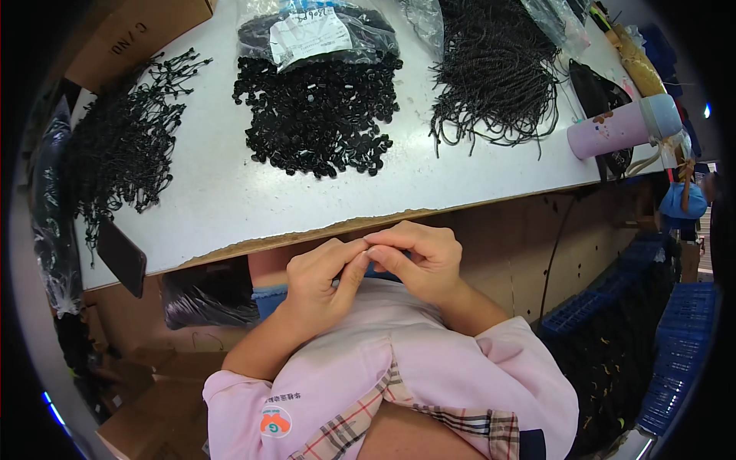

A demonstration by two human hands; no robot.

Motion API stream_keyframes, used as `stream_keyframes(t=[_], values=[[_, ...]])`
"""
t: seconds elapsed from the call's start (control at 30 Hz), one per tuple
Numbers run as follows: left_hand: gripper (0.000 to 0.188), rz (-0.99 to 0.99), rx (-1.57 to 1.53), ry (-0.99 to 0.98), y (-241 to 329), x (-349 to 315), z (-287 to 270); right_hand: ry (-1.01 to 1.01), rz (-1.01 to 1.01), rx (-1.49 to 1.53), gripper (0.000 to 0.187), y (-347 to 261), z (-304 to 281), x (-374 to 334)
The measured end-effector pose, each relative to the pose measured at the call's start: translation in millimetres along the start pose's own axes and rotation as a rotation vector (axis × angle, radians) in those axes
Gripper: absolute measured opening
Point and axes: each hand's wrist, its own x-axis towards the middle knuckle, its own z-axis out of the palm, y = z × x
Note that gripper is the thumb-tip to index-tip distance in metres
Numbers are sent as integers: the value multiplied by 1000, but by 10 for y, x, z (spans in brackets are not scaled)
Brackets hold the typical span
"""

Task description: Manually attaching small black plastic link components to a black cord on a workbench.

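Observation:
My left hand (316, 277) and my right hand (429, 262) meet fingertip to fingertip in front of my body, just off the table's front edge. Thumbs and forefingers are pinched together on both sides. Whatever sits between them is hidden or too small to name. Beyond them on the white table (230, 207) lies a heap of small shiny black pieces (314, 119). To its right is a bundle of loose black cords (494, 88). A tangle of black cords with small knobbed ends (126, 146) spreads at the left.
A clear bag of black pieces (368, 34) with a white label backs the middle heap. A dark phone (121, 259) overhangs the front left edge. On the right lies a lilac bottle (613, 130). Cardboard box (138, 38) stands far left; blue crates (686, 345) stand lower right.

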Motion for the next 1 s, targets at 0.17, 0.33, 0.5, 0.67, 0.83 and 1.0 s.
stream_keyframes(t=[0.17, 0.33, 0.5, 0.67, 0.83, 1.0], values=[[14, 153, 206, -2, 12, 33, 21, 28, -30, 26, 12, 11, -2, 5], [6, 91, 214, -225, 34, 38, -68, -63, -25, -99, 4, -12, -70, -11], [16, -326, -422, -779, 6, 12, -225, 37, 226, 727, 6, -13, -268, -13], [34, -478, -382, -375, -108, -58, -21, 33, -428, -227, 12, -102, -104, -6], [27, -861, -1420, -399, -92, 54, -34, 35, -860, -609, 18, -121, 18, -23], [24, -629, -541, -414, 77, 69, -134, 25, -737, -528, 16, 3, 67, -63]])
